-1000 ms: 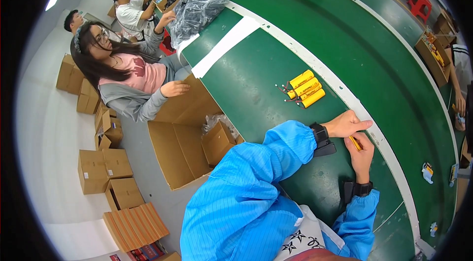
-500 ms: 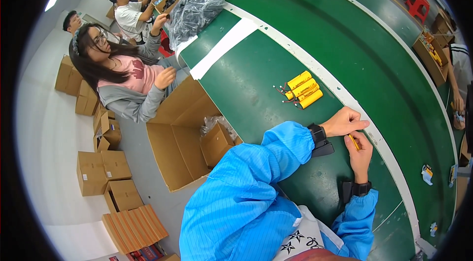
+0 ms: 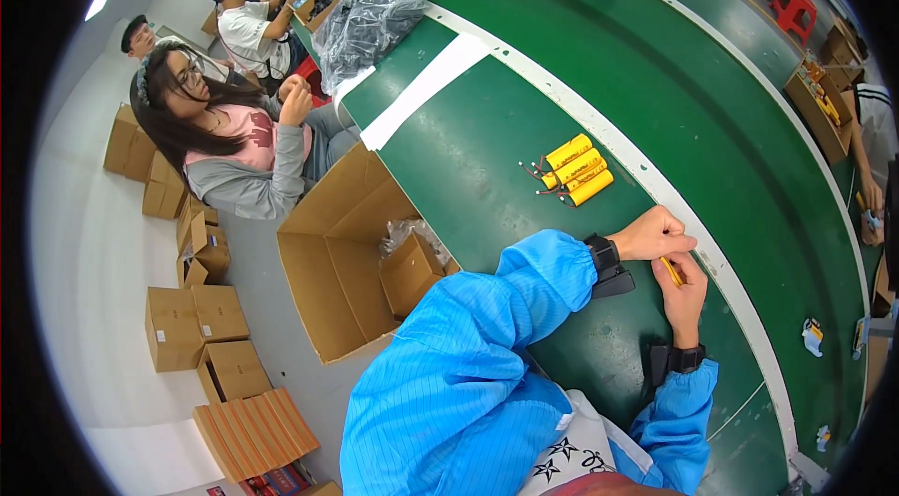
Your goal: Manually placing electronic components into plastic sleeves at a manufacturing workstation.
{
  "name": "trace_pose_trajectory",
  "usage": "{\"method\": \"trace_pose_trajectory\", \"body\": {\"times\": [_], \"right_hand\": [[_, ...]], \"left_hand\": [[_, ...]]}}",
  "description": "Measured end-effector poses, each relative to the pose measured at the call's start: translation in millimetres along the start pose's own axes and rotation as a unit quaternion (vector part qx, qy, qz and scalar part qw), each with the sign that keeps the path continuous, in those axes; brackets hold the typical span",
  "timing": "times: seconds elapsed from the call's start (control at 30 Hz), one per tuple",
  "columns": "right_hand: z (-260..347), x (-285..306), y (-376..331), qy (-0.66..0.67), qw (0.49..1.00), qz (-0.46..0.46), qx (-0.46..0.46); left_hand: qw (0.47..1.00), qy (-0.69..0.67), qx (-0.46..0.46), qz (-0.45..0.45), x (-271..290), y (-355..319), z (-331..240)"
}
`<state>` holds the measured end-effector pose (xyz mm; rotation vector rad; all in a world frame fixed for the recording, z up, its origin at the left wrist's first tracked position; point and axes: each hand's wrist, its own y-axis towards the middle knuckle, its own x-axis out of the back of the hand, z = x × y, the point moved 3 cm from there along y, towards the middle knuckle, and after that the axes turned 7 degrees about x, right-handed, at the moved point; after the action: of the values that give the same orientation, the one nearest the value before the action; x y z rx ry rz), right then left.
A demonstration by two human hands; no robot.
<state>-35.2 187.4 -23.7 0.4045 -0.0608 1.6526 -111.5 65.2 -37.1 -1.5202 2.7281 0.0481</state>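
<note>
Both hands meet on the green worktop (image 3: pixel 468 149). The left hand (image 3: pixel 660 236) is curled shut; the right hand (image 3: pixel 686 288) pinches a small yellow cylinder (image 3: pixel 670 271) between its fingers. Four yellow cells (image 3: pixel 579 169) lie beyond the fingers.

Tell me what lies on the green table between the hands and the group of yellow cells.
Nothing visible does. Both the left hand and right hand close on a small yellow piece near the table's white strip. Only bare green table separates them from the yellow cells with their wires.
</note>
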Motion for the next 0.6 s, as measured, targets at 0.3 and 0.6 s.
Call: {"method": "trace_pose_trajectory", "body": {"times": [0.3,0.6], "right_hand": [[5.5,0.8,1.6,-0.015,1.0,-0.006,0.006],[2.6,1.6,1.7,-0.011,1.0,-0.018,-0.003]], "left_hand": [[0.995,-0.094,0.014,-0.009,3.0,-2.5,-5.0],[0.993,-0.102,0.033,-0.056,3.0,-0.1,-8.8]]}}
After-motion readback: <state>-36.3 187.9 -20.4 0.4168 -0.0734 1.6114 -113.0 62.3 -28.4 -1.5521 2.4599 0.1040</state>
